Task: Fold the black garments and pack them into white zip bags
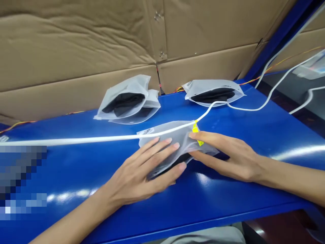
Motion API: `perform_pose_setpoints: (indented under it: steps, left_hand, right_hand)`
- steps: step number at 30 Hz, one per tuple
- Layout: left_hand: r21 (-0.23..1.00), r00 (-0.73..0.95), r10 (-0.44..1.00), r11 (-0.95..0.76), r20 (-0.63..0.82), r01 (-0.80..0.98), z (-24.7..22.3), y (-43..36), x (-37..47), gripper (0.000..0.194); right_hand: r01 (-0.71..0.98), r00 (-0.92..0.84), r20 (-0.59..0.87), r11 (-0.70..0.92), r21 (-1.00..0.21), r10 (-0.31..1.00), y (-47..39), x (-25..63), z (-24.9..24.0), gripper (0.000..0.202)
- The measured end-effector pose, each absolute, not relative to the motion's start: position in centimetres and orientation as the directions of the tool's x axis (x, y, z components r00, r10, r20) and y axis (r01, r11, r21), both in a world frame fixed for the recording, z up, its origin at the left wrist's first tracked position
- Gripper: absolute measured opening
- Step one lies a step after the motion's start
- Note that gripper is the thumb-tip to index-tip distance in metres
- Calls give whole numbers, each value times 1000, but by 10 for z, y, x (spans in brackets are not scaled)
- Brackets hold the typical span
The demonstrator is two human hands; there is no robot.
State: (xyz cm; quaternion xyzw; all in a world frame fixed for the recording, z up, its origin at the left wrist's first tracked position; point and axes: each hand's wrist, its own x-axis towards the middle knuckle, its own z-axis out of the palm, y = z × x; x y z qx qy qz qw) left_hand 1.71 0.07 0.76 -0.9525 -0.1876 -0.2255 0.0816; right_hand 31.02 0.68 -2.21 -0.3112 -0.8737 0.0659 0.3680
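A frosted plastic zip bag with a barcode label lies on the blue table, its mouth facing me and something black inside. My left hand rests over its left part, fingers stretched flat on the film and the thumb below the mouth. At the bag's right side, my right hand has thumb and index finger on either side of a puckered fold. A yellow tag hangs from the white cable, beside my right index fingertip. The cable passes over the bag's upper part.
Behind are two overlapping frosted bags and another bag, gaping with black contents. Cardboard lines the back of the blue table. Thin red and yellow wires run along its base. A pixelated patch covers the left edge.
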Motion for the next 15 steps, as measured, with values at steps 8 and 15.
perform_pose_setpoints:
  steps: [8,15]
  left_hand:
    - [-265,809,441,-787,388,556,6,-10,12,63]
    - [-284,544,787,-473,290,834,3,-20,11,95]
  right_hand:
    - [380,-664,639,911,-158,387,17,311,-25,42]
    - [432,-637,672,897,-97,379,20,318,-32,34]
